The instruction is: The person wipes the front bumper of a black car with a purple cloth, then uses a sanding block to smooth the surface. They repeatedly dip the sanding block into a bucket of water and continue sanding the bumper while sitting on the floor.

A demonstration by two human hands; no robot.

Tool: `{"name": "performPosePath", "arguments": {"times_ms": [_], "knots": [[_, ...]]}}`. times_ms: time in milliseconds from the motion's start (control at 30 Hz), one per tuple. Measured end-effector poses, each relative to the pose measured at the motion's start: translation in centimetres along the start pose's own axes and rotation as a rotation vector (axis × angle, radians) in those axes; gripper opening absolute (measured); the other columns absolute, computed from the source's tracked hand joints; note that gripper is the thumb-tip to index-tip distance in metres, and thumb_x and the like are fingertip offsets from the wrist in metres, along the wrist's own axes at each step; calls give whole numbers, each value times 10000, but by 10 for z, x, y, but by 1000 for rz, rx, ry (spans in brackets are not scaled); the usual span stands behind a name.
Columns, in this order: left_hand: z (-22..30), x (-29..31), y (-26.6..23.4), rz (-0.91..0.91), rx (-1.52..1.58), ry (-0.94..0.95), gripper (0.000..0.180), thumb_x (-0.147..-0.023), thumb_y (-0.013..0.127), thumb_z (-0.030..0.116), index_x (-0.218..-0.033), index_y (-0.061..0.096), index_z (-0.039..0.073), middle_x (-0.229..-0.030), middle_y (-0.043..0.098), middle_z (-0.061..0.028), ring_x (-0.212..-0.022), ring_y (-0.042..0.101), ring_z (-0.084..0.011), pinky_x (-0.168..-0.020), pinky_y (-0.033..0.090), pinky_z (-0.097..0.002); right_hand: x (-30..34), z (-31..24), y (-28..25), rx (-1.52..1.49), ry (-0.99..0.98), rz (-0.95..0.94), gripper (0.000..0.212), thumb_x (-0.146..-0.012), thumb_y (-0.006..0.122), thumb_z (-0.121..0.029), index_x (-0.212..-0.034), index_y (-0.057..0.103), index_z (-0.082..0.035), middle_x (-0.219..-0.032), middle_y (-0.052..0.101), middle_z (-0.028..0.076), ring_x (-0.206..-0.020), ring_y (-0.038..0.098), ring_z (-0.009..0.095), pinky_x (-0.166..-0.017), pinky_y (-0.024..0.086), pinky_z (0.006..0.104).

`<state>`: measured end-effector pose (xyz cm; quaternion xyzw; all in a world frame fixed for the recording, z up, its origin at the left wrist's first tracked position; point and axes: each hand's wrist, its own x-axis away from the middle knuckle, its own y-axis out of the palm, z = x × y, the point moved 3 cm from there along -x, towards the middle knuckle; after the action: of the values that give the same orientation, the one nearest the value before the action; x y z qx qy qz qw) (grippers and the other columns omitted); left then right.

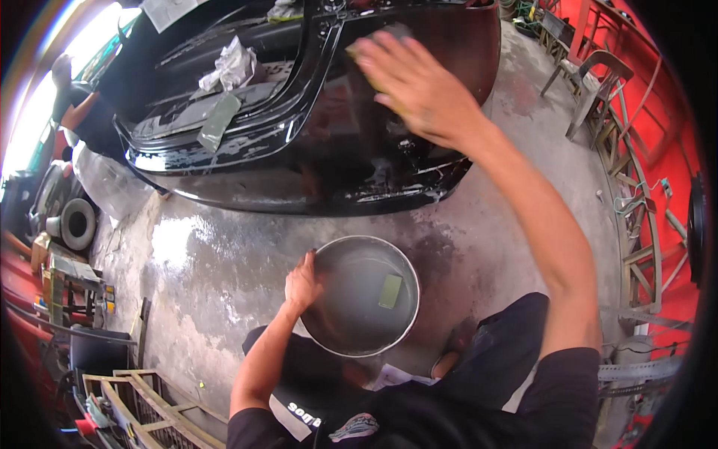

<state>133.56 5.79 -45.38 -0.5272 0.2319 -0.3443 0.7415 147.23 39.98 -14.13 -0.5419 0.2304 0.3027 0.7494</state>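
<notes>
Vehicle-body workshop, comprising: before you, one black car body (329,142), its panels streaked with wet; beneath you, a stained, damp concrete floor (202,262); one round basin (348,307) near your knees; right, red wall (649,97), ladder-like frame (654,247).

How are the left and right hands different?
The left hand holds the rim of the round basin; the right hand is over the black car panel. The left hand is nearer the body, the right hand farther out. The left hand looks sharper, the right hand blurrier. Both are bare.
</notes>
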Motion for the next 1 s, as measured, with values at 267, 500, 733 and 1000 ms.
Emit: {"name": "performPosePath", "arguments": {"times_ms": [267,500,733,1000], "knots": [[-1,-12,3,-54,-16,-3,670,-858,744,160,-1461,465,73,-1225,675,-224,-1069,683,-471,-902,564,-542,19,-66,28,-172,1,44,716,-916,729,-239,-1531,477,27,-1644,424,183,-1547,361,361,-1273,273,517],[-1,-10,-5,-7,68,-6,636,-868,737,171,-1437,475,61,-1217,688,-239,-1069,684,-472,-902,564,-546,103,-19,0,122,-27,-98,705,-871,749,-210,-1490,508,25,-1562,515,186,-1478,457,357,-1224,363,511],[-1,-7,3,20,106,17,628,-868,746,187,-1428,494,59,-1224,682,-243,-1064,685,-473,-887,566,-551,16,-123,53,-164,-69,5,731,-910,715,-287,-1526,481,30,-1600,478,203,-1505,431,356,-1250,325,514],[5,-11,2,-24,136,16,530,-873,736,195,-1341,536,48,-1192,686,-237,-1035,689,-478,-876,563,-559,96,-48,12,93,62,-83,684,-899,743,-219,-1480,508,56,-1616,445,221,-1520,395,395,-1230,345,537]]}}
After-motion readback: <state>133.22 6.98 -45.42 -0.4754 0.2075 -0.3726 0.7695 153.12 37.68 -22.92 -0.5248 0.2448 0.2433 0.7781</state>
